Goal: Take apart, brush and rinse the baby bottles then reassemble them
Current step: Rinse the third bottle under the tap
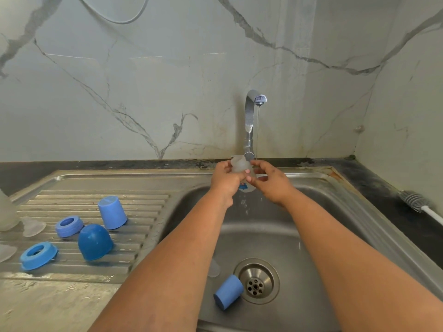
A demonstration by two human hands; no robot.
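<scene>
Head view: both hands reach over the sink (311, 236), under the tap (250, 121), water running in a thin stream. Left hand (226, 179) grips a frosted bottle (241, 167), fingers curled round its body; the bottle stands roughly upright, top tilted slightly left, bottom with a blue mark toward the basin. Right hand (272, 182) comes in from the right, fingers bent and touching the bottle's side, thumb and forefinger seemingly pinching near its wall; exact contact hard to tell. The stream falls just right of the bottle's top, so the opening, on my reading, needs shifting right to catch it. Left hand carries the bottle, right is the nearer one to the stream.

Looks like the rinse step, mid-task. On the draining board (148, 236), well left of the hands: 2 blue rings (69, 225) (38, 255), a dark blue cap (94, 242), a lighter blue cup (112, 213), a clear teat (32, 226), another frosted bottle (6, 214) at the frame edge. In the basin, a blue cup on its side (229, 292) next to the drain (256, 281), a clear piece (213, 268) beside the forearm. Bottle brush (416, 200) lies on the tabletop (383, 188) at right, well apart from the right hand.
</scene>
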